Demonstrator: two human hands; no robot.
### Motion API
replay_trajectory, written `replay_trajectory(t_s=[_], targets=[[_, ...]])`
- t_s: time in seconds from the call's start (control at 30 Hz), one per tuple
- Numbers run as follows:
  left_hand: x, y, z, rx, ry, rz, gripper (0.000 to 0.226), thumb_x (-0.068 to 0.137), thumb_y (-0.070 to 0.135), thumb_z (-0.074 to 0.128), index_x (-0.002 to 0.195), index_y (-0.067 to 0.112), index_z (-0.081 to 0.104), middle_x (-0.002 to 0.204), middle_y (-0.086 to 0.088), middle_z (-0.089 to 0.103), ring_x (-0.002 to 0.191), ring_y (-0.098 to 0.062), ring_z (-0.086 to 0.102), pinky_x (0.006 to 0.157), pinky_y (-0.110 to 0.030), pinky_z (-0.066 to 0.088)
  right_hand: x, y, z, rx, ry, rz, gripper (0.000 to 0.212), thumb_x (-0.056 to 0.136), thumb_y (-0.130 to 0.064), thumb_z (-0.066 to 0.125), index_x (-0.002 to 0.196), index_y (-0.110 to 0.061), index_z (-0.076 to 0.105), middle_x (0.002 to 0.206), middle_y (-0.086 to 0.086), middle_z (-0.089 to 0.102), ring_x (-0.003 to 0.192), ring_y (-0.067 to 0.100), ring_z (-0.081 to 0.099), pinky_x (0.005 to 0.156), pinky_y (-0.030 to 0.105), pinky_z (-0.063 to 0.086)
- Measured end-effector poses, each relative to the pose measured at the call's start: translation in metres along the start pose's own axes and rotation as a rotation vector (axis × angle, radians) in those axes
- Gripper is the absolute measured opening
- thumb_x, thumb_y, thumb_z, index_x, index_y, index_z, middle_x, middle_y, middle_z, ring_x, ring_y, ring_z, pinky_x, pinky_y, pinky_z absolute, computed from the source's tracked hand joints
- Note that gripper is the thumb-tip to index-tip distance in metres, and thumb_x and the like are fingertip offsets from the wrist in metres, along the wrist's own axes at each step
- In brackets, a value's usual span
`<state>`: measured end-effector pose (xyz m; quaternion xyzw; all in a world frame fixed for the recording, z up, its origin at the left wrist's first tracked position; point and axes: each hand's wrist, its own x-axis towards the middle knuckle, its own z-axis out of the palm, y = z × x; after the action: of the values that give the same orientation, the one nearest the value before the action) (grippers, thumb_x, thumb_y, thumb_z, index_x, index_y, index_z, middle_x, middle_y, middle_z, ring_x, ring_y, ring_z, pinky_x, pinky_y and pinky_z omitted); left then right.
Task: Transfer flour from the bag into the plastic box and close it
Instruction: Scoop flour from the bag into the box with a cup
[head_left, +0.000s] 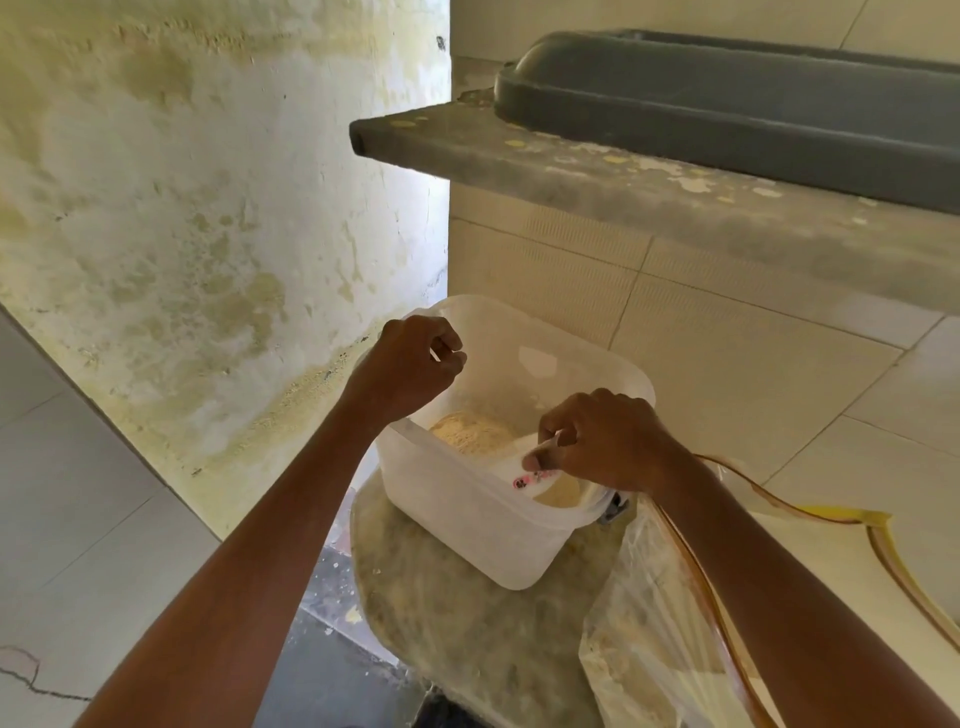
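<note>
The translucent plastic box (467, 525) stands open at the surface's far edge. Pale flour (475, 432) lies heaped inside. The clear bag (649, 639) lies crumpled at the right edge.

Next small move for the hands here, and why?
Probably tip the white cup further, so what it holds falls onto the flour heaped in the plastic box. The right hand grips the cup inside the box at the near rim, some flour seemingly still in it. The left hand is at the far rim; whether it touches is unclear.

Stained wall (182, 208), grey counter slab (571, 171), tiled floor (78, 493)
</note>
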<state>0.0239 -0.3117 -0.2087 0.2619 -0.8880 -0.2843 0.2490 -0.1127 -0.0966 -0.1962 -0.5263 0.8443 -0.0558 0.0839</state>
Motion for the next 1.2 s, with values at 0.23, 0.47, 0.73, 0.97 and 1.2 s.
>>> replay_trajectory(t_s=[0.23,0.47,0.73,0.97,1.2], targets=[[0.001,-0.003,0.001,0.005,-0.008,-0.012,0.007,0.089,0.033,0.069,0.092,0.029,0.074,0.084,0.016,0.070,0.080,-0.003,0.066,0.079,-0.040,0.060,0.000,-0.001,0.000,-0.010,0.004,-0.020,0.041,0.076,-0.077,0.065,0.093,-0.039,0.072,0.094,-0.018,0.068,0.087,0.009,0.064,0.076,0.029,0.045],[0.002,-0.004,0.001,-0.007,-0.009,0.002,0.005,0.089,0.033,0.069,0.088,0.030,0.073,0.084,0.015,0.070,0.081,-0.003,0.066,0.079,-0.041,0.060,0.003,0.001,0.003,-0.030,-0.021,-0.028,0.048,0.076,-0.079,0.063,0.097,-0.037,0.073,0.094,-0.016,0.067,0.091,0.011,0.065,0.081,0.031,0.049],[-0.001,-0.001,0.000,0.003,0.000,-0.005,0.006,0.090,0.030,0.070,0.090,0.026,0.075,0.083,0.015,0.071,0.079,-0.002,0.065,0.078,-0.038,0.060,0.001,0.001,0.004,-0.007,0.038,-0.062,0.039,0.075,-0.081,0.063,0.081,-0.043,0.061,0.084,-0.020,0.061,0.082,0.006,0.062,0.072,0.026,0.039],[-0.006,0.005,0.000,0.061,0.013,-0.003,0.006,0.090,0.031,0.068,0.091,0.029,0.073,0.082,0.017,0.071,0.082,-0.005,0.066,0.079,-0.039,0.060,-0.008,0.003,0.001,0.308,0.239,-0.127,0.044,0.076,-0.071,0.069,0.078,-0.027,0.071,0.069,-0.016,0.065,0.069,0.006,0.064,0.064,0.033,0.053],[-0.014,0.024,0.002,0.116,0.084,0.009,0.010,0.091,0.030,0.066,0.098,0.033,0.073,0.090,0.020,0.071,0.086,-0.003,0.067,0.067,-0.022,0.048,-0.044,0.026,-0.008,0.476,0.602,-0.305,0.031,0.081,-0.045,0.083,0.091,-0.015,0.078,0.079,-0.008,0.074,0.070,0.006,0.071,0.062,0.034,0.060]])
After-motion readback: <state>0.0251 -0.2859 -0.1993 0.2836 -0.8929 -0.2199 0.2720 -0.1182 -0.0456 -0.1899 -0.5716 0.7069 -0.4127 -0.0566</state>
